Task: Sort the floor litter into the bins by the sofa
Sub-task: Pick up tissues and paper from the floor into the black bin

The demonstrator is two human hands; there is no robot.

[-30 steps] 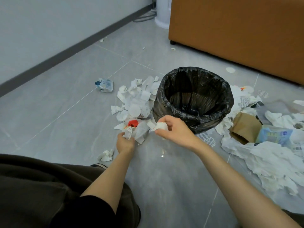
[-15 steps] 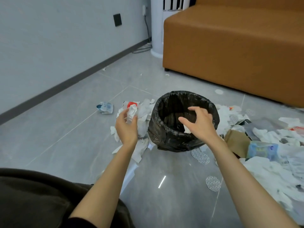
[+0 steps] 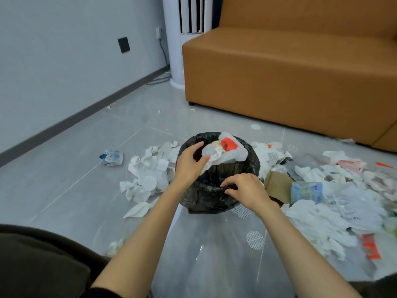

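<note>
A bin lined with a black bag [image 3: 253, 166] stands on the grey floor in front of the orange sofa [image 3: 290, 78]. A wad of white paper and clear plastic with a red cap [image 3: 227, 147] hangs over the bin's mouth. My left hand [image 3: 189, 163] is spread over the bin's left rim, and its thumb touches the wad's lower edge. Over the near rim lies my right hand [image 3: 247, 190], fingers loosely bent on the black liner, holding nothing. White paper scraps [image 3: 148, 171] lie heaped to the left of the bin.
Right of the bin lie a brown paper bag [image 3: 277, 186], a blue packet [image 3: 307, 191] and a wide spread of white tissue and wrappers [image 3: 335, 214]. A crumpled blue-white wrapper [image 3: 111, 157] sits alone at left. A white tower appliance [image 3: 182, 39] stands by the wall.
My left hand carried the red-capped wad from the floor heap up over the bin and has spread open. My right hand dropped its tissue in the bin and came back to the near rim.
</note>
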